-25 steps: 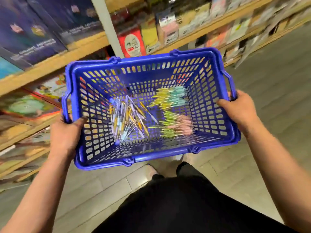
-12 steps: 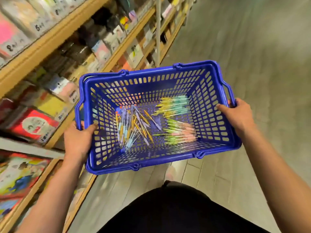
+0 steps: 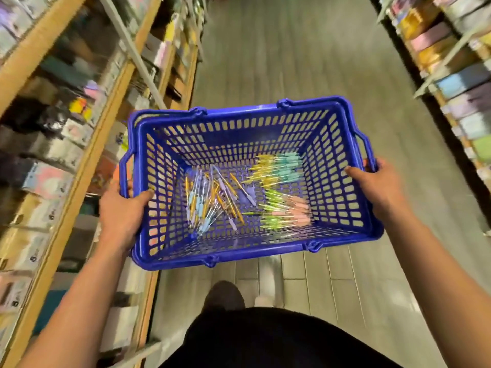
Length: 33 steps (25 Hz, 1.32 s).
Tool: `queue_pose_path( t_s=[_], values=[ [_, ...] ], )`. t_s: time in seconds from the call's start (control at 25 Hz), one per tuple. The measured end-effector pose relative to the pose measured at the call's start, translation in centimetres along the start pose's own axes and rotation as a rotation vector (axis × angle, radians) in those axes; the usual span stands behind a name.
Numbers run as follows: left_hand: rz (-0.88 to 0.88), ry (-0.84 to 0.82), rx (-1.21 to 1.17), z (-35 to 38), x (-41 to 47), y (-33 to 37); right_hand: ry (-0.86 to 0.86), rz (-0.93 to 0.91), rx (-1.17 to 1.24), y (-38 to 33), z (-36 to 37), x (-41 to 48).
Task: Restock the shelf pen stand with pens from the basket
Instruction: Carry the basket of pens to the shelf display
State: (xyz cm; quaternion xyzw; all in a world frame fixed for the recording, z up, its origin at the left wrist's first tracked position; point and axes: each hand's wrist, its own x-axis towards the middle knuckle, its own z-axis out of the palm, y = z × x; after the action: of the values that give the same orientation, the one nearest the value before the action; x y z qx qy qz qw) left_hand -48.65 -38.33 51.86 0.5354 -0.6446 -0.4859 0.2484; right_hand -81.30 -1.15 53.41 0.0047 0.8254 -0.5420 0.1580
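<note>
Basket [image 3: 329, 236], held in both my hands.
Left hand [image 3: 121, 213] at 9 o'clock, right hand [image 3: 377, 185] at 3: fingers curled over rim; pens [image 3: 212, 201] inside.

On my screen the basket [image 3: 265, 251] is royal blue, its walls and bottom patterned with a grid of slots. The loose pens [image 3: 212, 203] mix orange-yellow, pale blue and lilac; the far bundle [image 3: 276, 170] is yellow and teal, the near bundle [image 3: 287, 212] lime green and pink. The floor [image 3: 292, 49] is grey planking, the shelf edge [image 3: 79, 176] tan wood
</note>
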Motion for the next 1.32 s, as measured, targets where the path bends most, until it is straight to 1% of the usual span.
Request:
queue_pose_path(
  t_s=[0.16,0.4,0.56,0.76,0.96,1.04,1.24,1.32],
  values=[
    [0.038,-0.034,0.042,4.6,7.0,3.3,0.055,0.036,-0.004,-1.9,2.2,5.5],
    [-0.001,-0.113,0.027,10.0,20.6,6.8,0.090,0.086,-0.034,-6.7,9.6,14.9],
    [0.022,-0.141,0.070,13.0,30.9,11.2,0.131,0.147,0.002,-11.2,14.9,21.7],
    [0.067,-0.177,0.134,17.9,40.8,17.0,0.135,0.199,0.054,-15.5,19.1,30.5],
    [0.084,-0.185,0.148,25.3,49.1,21.9,0.119,0.230,0.066,-18.7,21.3,41.6],
    [0.074,-0.178,0.153,29.4,52.4,23.8,0.112,0.233,0.066,-19.8,21.9,47.6],
    [0.033,-0.149,0.129,39.5,59.4,31.6,0.123,0.247,0.017,-25.0,21.9,61.7],
    [0.026,-0.173,0.116,42.6,61.8,34.5,0.122,0.246,0.022,-27.0,21.8,66.2]
  ],
)
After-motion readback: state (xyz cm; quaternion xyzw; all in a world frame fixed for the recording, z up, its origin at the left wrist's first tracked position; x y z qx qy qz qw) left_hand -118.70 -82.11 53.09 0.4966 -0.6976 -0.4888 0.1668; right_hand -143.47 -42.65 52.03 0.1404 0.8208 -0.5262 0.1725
